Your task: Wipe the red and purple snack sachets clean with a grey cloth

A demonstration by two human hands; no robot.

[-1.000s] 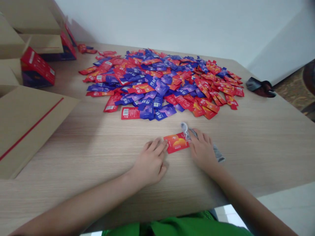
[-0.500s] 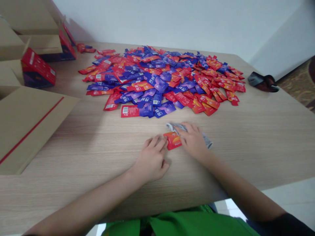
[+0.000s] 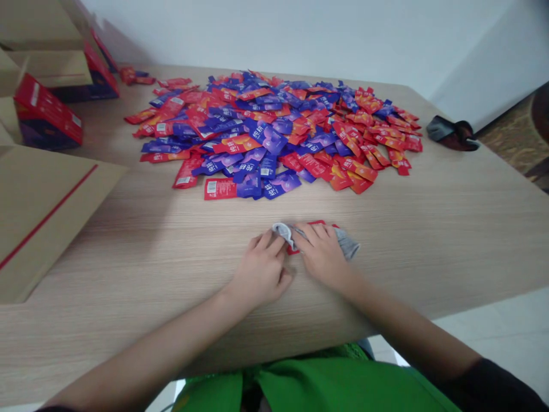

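Left hand [image 3: 261,266] palm down on the tabletop [image 3: 171,240], fingers bent, their tips at the left end of a red packet [image 3: 292,251] and by the pale edge of a grey cloth [image 3: 349,243]; whether it grips or merely presses, cannot tell. Right hand [image 3: 322,252] just beside it, palm down, grasping the cloth, which lies bunched over the packet and pokes out either side of the fingers. Packet flat on the table in front of the wearer, between and beneath the hands; only slivers of red show, at its lower left and along the far edge.

Scene, from the left: open cardboard boxes, the nearer one with a red and purple printed side [image 3: 49,117]; a broad brown flap [image 3: 47,212] with a red stripe juts over the table. A few loose packets [image 3: 132,76] by the farther box. Then a wide heap of red, orange and purple packets [image 3: 270,137], overlapping at all angles, near the wall [image 3: 266,37]. At its front edge, one with a barcode [image 3: 220,189] lies flat. Green garment [image 3: 334,383] at the table's near edge; dark sleeve [image 3: 489,383] on the right arm. Far right, a dark, glossy, twisted object [image 3: 452,133], well apart from the hands.
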